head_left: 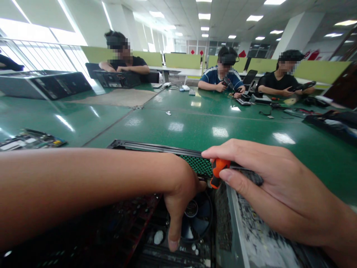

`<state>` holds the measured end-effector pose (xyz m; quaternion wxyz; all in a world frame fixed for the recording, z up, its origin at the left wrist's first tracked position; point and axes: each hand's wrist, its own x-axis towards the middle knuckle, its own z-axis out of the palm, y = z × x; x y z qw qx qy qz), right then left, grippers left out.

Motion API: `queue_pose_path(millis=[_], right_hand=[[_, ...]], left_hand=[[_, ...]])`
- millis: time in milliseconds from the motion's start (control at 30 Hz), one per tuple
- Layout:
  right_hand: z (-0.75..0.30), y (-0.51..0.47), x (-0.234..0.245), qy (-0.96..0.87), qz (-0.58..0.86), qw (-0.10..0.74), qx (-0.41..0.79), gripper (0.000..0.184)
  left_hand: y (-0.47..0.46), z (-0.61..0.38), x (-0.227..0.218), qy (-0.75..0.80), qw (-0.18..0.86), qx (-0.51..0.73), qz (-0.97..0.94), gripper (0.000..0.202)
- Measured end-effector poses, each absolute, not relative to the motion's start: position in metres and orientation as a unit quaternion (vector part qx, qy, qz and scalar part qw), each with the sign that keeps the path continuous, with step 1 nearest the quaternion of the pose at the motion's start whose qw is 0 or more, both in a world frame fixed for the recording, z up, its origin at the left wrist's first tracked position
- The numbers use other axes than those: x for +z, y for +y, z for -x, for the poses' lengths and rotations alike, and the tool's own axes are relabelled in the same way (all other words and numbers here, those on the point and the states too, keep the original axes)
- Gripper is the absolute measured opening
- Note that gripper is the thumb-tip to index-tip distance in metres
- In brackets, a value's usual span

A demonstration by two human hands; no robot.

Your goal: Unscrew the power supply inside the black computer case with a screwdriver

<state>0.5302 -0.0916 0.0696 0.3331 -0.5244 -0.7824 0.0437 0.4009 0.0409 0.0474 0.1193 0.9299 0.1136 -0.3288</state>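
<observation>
An opened computer case lies before me, with a perforated panel (199,165) at its far side. My left hand (180,193) reaches down into it around a round black cooling fan (199,219). The thumb lies along the fan's left side and a fingertip shows at its upper edge; the other fingers are hidden. My right hand (267,182) grips an orange and black screwdriver (219,171) between thumb and forefinger above the case's right wall (232,219). The screwdriver's tip is not visible. A dark red circuit board (136,219) sits under my left forearm.
A loose circuit board (33,139) lies at left on the green table (150,126). Farther back are a large computer case (47,83), a cardboard sheet (117,97) and a small white part (168,113). Several people work across the table; cables and parts (295,111) lie at right.
</observation>
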Motion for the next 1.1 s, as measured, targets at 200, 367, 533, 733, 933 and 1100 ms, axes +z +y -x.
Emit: queue_pose_path(millis=[200, 367, 533, 733, 933, 1100], right_hand=[[-0.530, -0.095, 0.074, -0.812, 0.477, 0.318, 0.111, 0.036], [-0.533, -0.092, 0.070, -0.778, 0.532, 0.335, -0.005, 0.017], [-0.533, -0.090, 0.066, -0.777, 0.537, 0.329, -0.005, 0.016], [-0.532, -0.094, 0.064, -0.781, 0.548, 0.300, -0.005, 0.038], [-0.535, -0.090, 0.064, -0.773, 0.548, 0.321, -0.012, 0.020], [-0.536, -0.089, 0.063, -0.783, 0.527, 0.331, 0.016, 0.029]], left_hand=[[0.040, -0.402, 0.054, 0.085, 0.138, -0.411, -0.897, 0.131], [0.040, -0.405, 0.054, 0.062, 0.069, -0.414, -0.906, 0.135], [0.040, -0.408, 0.054, 0.060, 0.057, -0.428, -0.900, 0.132], [0.039, -0.407, 0.051, 0.063, 0.059, -0.417, -0.905, 0.136], [0.036, -0.408, 0.056, 0.060, 0.029, -0.417, -0.906, 0.131], [0.037, -0.407, 0.053, 0.064, 0.057, -0.410, -0.908, 0.132]])
